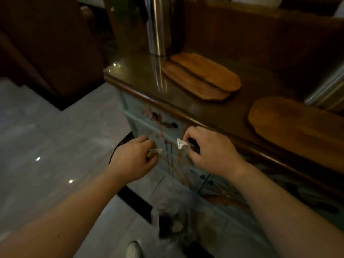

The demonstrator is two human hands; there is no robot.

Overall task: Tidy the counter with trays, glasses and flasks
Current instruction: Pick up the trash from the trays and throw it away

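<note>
Trays: two wooden trays on bench top; far tray near steel flask, near tray toward rt edge, well apart.
Flask: tall steel flask upright at back of bench, just beside far tray; second steel flask partly cut off at rt.
Bench: dark glossy top, painted blue front w/ floral pattern below.
Left hand: in front of bench front, below top; pinched narrow on small pale wrapper scrap, something yellow tucked in palm, can't tell what.
Right hand: beside left, apart; closed on crinkled white wrapper piece, dark bit behind fingers, unclear.
Floor: grey glossy tiles, blurred.
</note>
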